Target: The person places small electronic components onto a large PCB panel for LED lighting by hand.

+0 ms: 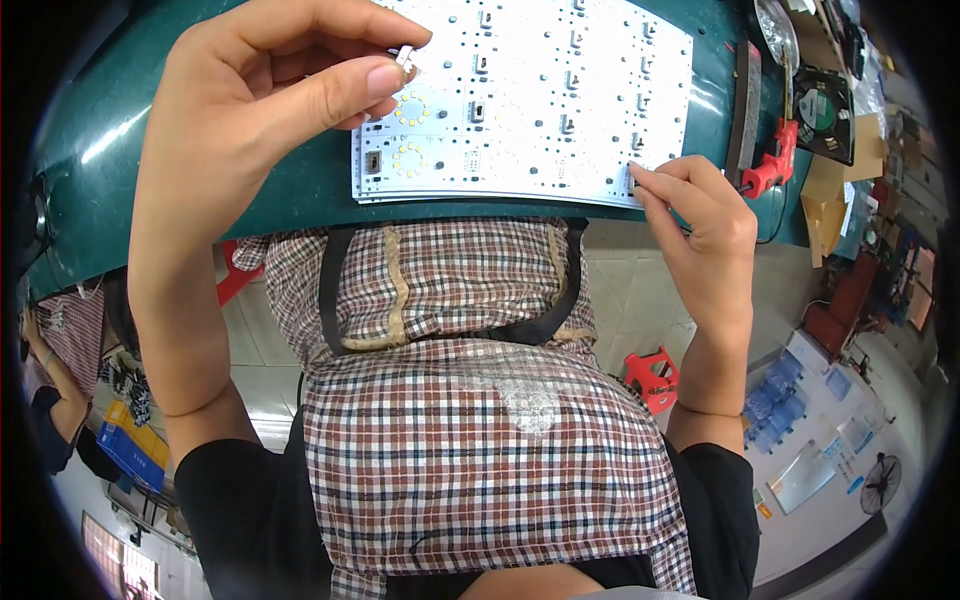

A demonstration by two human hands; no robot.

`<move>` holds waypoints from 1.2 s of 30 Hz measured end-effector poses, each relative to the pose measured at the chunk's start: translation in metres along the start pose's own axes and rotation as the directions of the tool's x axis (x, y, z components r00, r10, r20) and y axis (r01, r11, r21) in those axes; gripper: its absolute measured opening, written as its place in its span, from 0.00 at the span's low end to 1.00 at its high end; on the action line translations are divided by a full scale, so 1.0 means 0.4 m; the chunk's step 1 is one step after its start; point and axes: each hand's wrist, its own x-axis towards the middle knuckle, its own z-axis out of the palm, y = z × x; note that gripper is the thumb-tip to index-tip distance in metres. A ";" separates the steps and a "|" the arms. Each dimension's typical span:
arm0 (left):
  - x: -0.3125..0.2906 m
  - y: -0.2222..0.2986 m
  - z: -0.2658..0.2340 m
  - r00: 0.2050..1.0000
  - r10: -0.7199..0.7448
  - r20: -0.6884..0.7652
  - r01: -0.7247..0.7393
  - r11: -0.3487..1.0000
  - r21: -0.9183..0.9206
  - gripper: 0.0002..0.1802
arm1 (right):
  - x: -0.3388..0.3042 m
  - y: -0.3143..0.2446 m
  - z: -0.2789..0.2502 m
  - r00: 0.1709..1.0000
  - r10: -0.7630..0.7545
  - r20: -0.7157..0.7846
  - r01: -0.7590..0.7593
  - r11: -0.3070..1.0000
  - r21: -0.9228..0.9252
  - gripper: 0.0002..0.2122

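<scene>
Head view: left hand [235, 100] up high, fingers pinched on a small white part [404, 58], over the left side of the white board stack [520, 50]; right hand [708, 215] at its near right corner, fingertips almost meeting, any grip hard to tell.

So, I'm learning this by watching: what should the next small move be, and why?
Perhaps press gently with the right hand at the near right corner of the circuit board: its fingertips are there, in line with a column of what look like slide switches, while the left hand holds a small white part.
</scene>
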 end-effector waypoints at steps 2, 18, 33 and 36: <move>-0.001 -0.003 0.002 1.000 0.007 -0.001 -0.007 1.000 -0.008 0.15 | -0.004 0.002 0.004 0.999 -0.035 -0.024 0.035 0.999 -0.029 0.08; -0.021 0.025 0.065 1.000 -0.010 -0.009 0.010 1.000 0.028 0.15 | 0.000 -0.002 0.006 0.987 -0.161 -0.013 0.159 0.981 -0.109 0.07; -0.035 0.018 0.176 0.970 0.244 -0.021 -0.203 0.849 0.488 0.12 | 0.207 0.112 -0.056 0.997 0.022 -0.068 -0.027 0.997 -0.067 0.05; -0.032 0.013 0.193 0.969 0.241 -0.049 -0.173 0.809 0.562 0.10 | 0.370 0.131 -0.008 0.960 -0.124 -0.250 0.056 0.963 -0.263 0.10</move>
